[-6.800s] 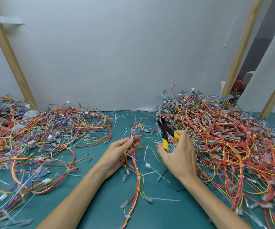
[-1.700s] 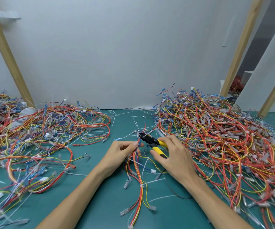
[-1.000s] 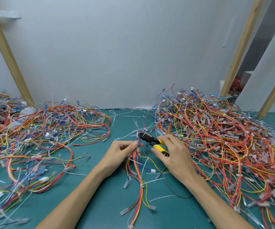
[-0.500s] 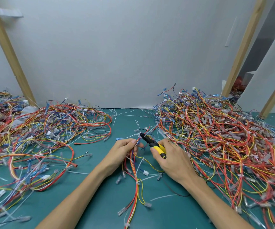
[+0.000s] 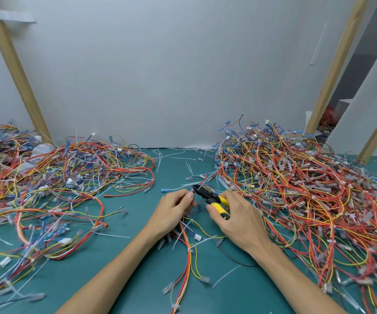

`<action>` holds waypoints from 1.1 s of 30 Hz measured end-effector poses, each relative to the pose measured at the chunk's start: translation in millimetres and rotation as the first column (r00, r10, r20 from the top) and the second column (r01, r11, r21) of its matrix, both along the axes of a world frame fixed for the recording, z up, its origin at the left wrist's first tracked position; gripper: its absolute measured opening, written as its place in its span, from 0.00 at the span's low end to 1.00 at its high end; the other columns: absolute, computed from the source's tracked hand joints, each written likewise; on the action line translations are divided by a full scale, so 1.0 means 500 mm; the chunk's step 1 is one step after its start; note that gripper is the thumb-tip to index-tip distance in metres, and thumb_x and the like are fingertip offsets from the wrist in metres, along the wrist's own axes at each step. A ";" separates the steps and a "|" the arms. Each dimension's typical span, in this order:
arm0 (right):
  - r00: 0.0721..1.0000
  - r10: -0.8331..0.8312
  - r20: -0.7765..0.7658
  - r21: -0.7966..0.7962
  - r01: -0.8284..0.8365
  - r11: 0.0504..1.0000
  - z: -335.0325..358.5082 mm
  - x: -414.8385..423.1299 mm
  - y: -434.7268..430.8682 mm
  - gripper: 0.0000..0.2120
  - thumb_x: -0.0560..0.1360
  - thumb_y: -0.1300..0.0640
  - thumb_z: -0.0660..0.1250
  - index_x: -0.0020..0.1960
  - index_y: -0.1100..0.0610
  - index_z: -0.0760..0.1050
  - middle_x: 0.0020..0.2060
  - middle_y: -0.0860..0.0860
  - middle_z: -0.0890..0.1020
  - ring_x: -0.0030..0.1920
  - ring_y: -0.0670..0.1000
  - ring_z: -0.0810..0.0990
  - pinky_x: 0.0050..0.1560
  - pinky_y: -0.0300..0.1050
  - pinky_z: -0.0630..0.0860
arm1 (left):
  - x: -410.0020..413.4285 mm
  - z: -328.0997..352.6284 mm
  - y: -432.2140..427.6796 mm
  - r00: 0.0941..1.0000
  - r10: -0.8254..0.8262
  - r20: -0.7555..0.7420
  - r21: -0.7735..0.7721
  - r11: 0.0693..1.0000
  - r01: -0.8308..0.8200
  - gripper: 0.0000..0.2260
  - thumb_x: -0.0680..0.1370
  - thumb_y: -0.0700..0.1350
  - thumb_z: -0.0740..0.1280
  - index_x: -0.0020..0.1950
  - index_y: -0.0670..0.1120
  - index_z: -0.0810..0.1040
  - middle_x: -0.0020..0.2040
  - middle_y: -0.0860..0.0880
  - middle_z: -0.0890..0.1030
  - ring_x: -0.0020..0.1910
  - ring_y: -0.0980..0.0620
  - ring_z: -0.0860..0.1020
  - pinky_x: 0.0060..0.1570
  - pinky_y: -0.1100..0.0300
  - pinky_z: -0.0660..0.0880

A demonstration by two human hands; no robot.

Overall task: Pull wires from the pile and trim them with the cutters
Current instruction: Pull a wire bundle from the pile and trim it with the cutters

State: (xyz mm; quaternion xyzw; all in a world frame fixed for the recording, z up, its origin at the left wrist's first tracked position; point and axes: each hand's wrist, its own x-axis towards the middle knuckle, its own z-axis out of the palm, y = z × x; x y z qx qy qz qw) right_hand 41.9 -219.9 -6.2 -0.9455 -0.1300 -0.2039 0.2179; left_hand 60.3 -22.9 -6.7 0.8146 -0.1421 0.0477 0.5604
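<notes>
My left hand (image 5: 172,211) pinches a bundle of red, yellow and orange wires (image 5: 186,252) that trails toward me over the green mat. My right hand (image 5: 239,219) grips the yellow-handled cutters (image 5: 212,199). Their black jaws point left and sit at the wires just beyond my left fingertips. A big tangled pile of wires (image 5: 300,191) lies to the right, touching my right hand's far side. Whether the jaws are closed on a wire is too small to tell.
A second spread of wires (image 5: 53,189) covers the left of the green mat (image 5: 137,275). Loose white cable ties and cut ends (image 5: 226,276) litter the middle. A grey wall and slanted wooden posts (image 5: 15,69) stand behind the table.
The cutters have swung from pointing up and away to pointing left at the held wires. Both hands have shifted slightly away from me, and the bundle has slid a little with them.
</notes>
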 end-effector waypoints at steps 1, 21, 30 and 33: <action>1.000 0.000 0.008 -0.009 0.000 1.000 0.000 0.000 0.000 0.17 0.75 0.32 0.58 0.49 0.46 0.67 0.41 0.43 0.72 0.39 0.46 0.70 0.36 0.43 0.63 | 0.000 0.000 0.000 1.000 0.006 0.006 0.014 1.000 -0.006 0.15 0.84 0.46 0.58 0.40 0.45 0.77 0.26 0.58 0.71 0.29 0.59 0.70 0.36 0.64 0.66; 0.995 0.008 0.104 -0.130 0.006 0.992 -0.003 0.011 -0.006 0.19 0.75 0.39 0.65 0.58 0.51 0.74 0.49 0.46 0.77 0.51 0.50 0.76 0.51 0.43 0.70 | -0.007 0.005 -0.002 0.999 0.024 0.047 0.097 0.995 -0.028 0.15 0.83 0.46 0.58 0.38 0.51 0.75 0.28 0.55 0.70 0.29 0.58 0.67 0.34 0.63 0.65; 0.988 -0.013 0.155 -0.131 0.034 0.991 -0.001 0.007 -0.005 0.16 0.72 0.39 0.63 0.50 0.50 0.73 0.42 0.44 0.77 0.43 0.50 0.77 0.36 0.40 0.65 | -0.009 0.008 -0.004 0.998 0.027 0.050 0.107 0.994 -0.032 0.15 0.83 0.46 0.59 0.37 0.50 0.76 0.28 0.55 0.70 0.29 0.58 0.67 0.34 0.64 0.65; 0.989 -0.017 0.148 -0.135 0.037 0.990 -0.002 0.007 -0.004 0.16 0.72 0.38 0.62 0.50 0.50 0.73 0.42 0.44 0.77 0.43 0.50 0.77 0.36 0.40 0.66 | -0.010 0.009 -0.004 0.998 0.031 0.049 0.111 0.993 -0.036 0.15 0.83 0.46 0.59 0.38 0.49 0.76 0.28 0.55 0.71 0.29 0.58 0.67 0.33 0.65 0.64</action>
